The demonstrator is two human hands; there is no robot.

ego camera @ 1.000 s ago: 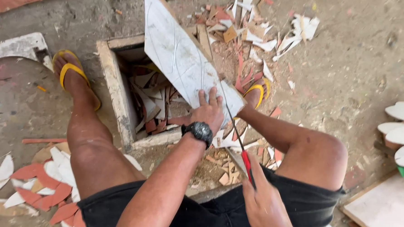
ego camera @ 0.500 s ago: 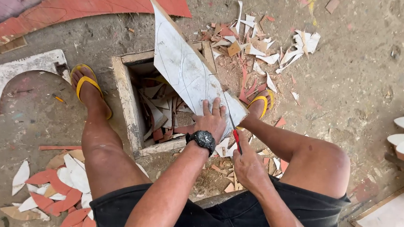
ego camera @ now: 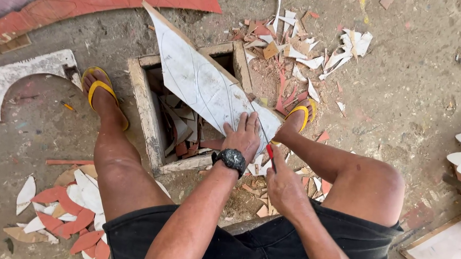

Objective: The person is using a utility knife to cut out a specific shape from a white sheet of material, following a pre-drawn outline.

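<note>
Head view: left hand lies flat on the white tile propped over the wooden box; right hand grips a red-handled cutter, scoring; steady pressure needed.

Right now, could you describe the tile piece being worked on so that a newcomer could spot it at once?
Find the square wooden box frame on the dirt floor between the two yellow sandals. Across its right corner lies a long, pointed white tile, pressed down by the left hand. Unlike the small broken scraps around it, it is large, whole and marked with curved lines.
</note>
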